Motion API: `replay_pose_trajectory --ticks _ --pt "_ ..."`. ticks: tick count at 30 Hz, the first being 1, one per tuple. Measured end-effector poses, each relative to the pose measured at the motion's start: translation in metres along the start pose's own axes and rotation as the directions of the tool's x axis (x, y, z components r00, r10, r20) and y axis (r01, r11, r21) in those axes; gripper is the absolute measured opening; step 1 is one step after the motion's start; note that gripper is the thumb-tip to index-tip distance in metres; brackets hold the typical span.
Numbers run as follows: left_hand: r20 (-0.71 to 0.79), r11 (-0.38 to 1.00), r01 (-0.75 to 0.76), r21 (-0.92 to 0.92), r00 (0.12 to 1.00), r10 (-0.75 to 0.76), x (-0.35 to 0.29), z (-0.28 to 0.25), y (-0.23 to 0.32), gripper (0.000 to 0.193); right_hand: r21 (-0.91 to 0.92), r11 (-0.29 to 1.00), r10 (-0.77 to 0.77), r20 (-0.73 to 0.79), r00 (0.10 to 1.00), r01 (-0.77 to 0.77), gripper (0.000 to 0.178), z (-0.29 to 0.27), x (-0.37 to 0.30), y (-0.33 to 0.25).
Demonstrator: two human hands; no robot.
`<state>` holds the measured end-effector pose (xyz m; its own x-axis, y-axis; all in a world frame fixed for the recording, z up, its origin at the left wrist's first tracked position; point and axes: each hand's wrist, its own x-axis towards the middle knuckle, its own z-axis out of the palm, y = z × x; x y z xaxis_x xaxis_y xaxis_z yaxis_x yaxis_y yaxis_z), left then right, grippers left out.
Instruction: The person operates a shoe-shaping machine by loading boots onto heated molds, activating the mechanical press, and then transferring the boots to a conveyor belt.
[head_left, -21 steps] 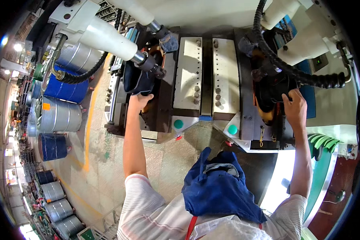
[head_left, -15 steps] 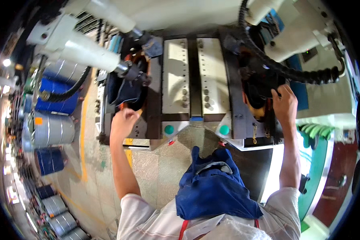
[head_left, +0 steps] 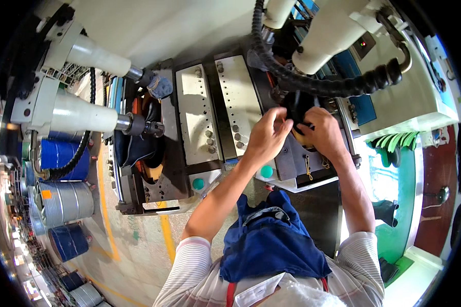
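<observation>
At the right station of the machine stands a black boot [head_left: 298, 105], a yellow piece showing under its near end. My left hand [head_left: 269, 132] is at its left side, fingers closed against the dark material. From the right, my right hand [head_left: 320, 131] bends its fingers over the near edge of the same boot. Both hands partly hide it, and a thick black ribbed hose passes over its far end. A second black boot [head_left: 134, 148] lies at the left station under a metal press arm [head_left: 87, 113], untouched.
Green buttons [head_left: 198, 183] sit at the machine's front corners. Between the stations are two white perforated plates [head_left: 197, 112]. A ribbed hose [head_left: 338, 88] arches over the right station. Drums [head_left: 66, 199] stand on the floor at left. Green curved pieces [head_left: 393, 141] hang at right.
My left hand has left the left station and crossed to the right station's boot. My right hand has shifted inward onto that boot. The view has turned toward the right.
</observation>
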<state>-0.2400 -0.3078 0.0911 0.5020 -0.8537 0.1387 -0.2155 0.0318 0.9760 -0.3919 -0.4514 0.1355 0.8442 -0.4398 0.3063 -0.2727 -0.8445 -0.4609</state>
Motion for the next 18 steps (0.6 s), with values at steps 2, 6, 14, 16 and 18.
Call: replay_pose_trajectory --ticks 2,6,14,16,18 --pt "-0.079 0.994 0.112 -0.001 0.991 -0.112 0.015 0.027 0.006 0.056 -0.027 1.0 0.018 0.049 0.999 -0.016 0.018 -0.004 -0.004 -0.002" --pt "-0.154 0.908 0.177 0.38 0.98 -0.127 0.046 0.051 -0.03 0.051 -0.116 0.991 -0.038 0.202 0.979 0.062 0.012 -0.004 -0.014 -0.016" --pt "0.113 0.487 0.701 -0.52 0.622 -0.775 0.075 0.031 -0.068 0.031 -0.246 0.939 0.28 0.133 0.951 -0.242 0.041 -0.018 0.023 0.026" --pt "0.09 0.483 0.676 -0.557 0.627 -0.774 0.083 0.015 -0.076 0.032 -0.242 0.946 0.262 0.174 0.949 -0.216 0.039 -0.009 0.037 0.014" --pt "0.075 0.517 0.659 -0.547 0.653 -0.754 0.087 0.002 -0.08 0.032 -0.23 0.961 0.181 0.095 0.979 -0.155 0.035 -0.005 0.036 0.001"
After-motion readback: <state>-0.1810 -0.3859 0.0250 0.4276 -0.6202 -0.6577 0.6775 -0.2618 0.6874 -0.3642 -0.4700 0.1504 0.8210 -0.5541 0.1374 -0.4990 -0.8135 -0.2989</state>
